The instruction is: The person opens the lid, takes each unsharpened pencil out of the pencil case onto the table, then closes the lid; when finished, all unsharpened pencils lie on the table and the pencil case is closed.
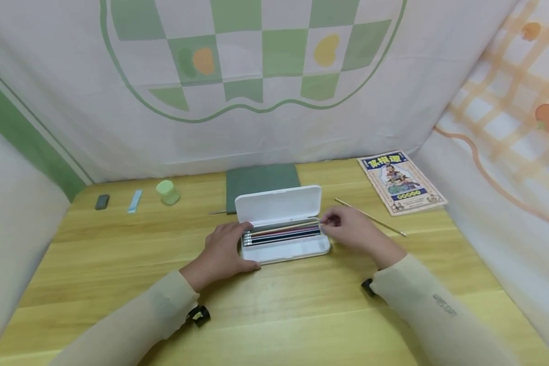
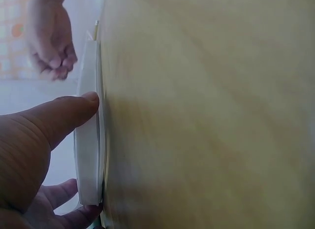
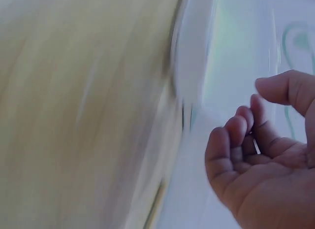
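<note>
Wooden surface under me: my left hand grips the open white pencil case end; my right hand, fingers loosely curled, holds nothing beside its pencils.

Pencil case: white plastic, smooth, slight sheen. Surface: pale wood grain, satin finish. Booklet at 2 o'clock: glossy printed paper. Backdrop: matt printed cloth, creased. Sleeves: soft beige fabric.

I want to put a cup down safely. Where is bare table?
The near table edge, between the sleeves, is bare. So is the left part below the eraser. It is crowded around the pencil case, both hands, the loose pencil and the booklet.
</note>
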The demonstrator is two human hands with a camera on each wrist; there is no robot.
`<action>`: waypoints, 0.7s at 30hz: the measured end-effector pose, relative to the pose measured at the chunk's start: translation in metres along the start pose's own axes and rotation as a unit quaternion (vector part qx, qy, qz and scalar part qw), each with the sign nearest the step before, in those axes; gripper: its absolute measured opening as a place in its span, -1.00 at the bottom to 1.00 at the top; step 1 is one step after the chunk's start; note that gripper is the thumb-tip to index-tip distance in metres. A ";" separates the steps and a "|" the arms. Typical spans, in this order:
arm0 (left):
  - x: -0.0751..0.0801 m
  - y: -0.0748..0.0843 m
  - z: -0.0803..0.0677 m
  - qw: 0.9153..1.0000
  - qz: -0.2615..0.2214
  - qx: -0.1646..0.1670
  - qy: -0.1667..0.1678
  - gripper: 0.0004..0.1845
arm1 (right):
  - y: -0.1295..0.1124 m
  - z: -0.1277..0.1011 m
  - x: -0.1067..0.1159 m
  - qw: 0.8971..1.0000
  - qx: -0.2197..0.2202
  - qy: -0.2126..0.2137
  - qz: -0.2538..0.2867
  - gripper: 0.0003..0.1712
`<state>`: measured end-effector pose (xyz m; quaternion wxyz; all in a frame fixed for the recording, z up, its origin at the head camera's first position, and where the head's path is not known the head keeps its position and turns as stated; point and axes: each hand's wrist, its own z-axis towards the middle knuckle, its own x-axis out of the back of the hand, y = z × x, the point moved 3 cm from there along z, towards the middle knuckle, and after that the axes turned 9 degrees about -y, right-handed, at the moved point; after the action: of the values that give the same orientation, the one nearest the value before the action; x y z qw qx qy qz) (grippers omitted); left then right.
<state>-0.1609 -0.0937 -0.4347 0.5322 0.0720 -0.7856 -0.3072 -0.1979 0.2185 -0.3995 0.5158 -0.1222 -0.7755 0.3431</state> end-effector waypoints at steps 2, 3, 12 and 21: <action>-0.001 0.000 0.000 1.000 -0.001 -0.001 0.000 0.03 | -0.010 0.008 -0.013 1.000 0.019 -0.016 0.009 -0.81; -0.001 -0.001 0.001 1.000 -0.002 -0.001 0.000 0.03 | -0.013 0.011 -0.018 0.999 0.028 -0.024 0.011 -0.82; -0.002 -0.001 0.002 1.000 0.000 -0.001 0.001 0.04 | -0.026 0.027 -0.034 0.997 0.033 -0.061 -0.037 -0.90; -0.001 -0.002 0.002 1.000 0.003 0.001 0.003 0.03 | -0.028 0.030 -0.033 0.995 0.047 -0.075 -0.054 -0.87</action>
<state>-0.1622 -0.0944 -0.4374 0.5355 0.0711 -0.7844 -0.3047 -0.2058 0.1677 -0.4120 0.4792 -0.0297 -0.8004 0.3590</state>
